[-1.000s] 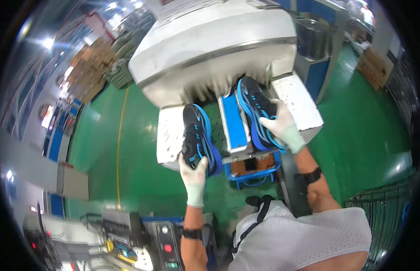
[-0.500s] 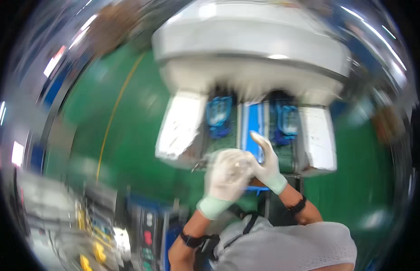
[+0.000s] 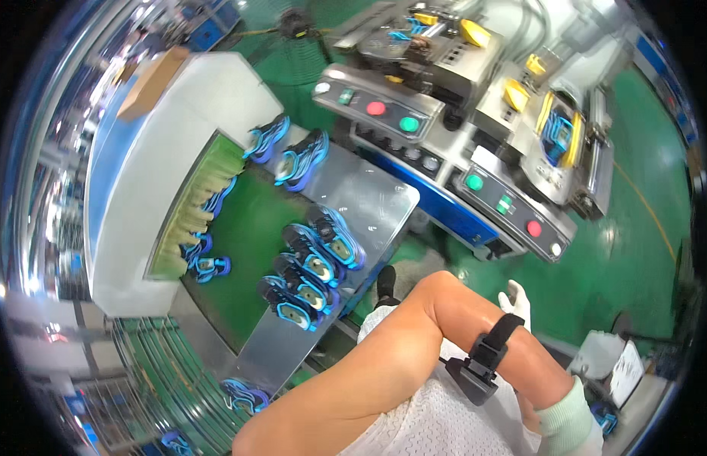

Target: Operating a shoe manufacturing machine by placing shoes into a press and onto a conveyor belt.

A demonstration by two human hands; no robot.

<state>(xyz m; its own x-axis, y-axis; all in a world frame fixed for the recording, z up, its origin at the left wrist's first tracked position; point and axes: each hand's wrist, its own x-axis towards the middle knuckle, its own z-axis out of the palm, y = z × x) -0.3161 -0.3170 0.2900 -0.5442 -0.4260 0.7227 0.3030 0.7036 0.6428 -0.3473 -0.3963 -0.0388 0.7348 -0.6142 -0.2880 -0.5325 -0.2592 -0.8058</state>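
Observation:
My left arm crosses in front of my body, its elbow raised and a black strap with a dark box on the forearm. At its end my left hand (image 3: 590, 437), in a white glove with a pale green cuff, is mostly cut off by the lower right rim, its fingers hidden. Beyond that forearm my right hand (image 3: 516, 301), also white-gloved, shows spread fingers and nothing in them; its wrist is hidden behind the left forearm. Left of my arms, several black-and-blue sneakers (image 3: 334, 237) stand in a slanted row on a metal side table (image 3: 376, 199).
A green conveyor belt (image 3: 251, 220) runs from a white fringed machine (image 3: 125, 228), with more sneakers on it. Ahead stands a two-station machine with button panels (image 3: 513, 207) and yellow pads. At lower right is a white bin (image 3: 608, 365); a wire rack (image 3: 159, 365) stands lower left.
The view has swung round from the white machine to the sneaker table and two-station machine. My hands, close together before, are now apart, with the left arm crossed over to the right.

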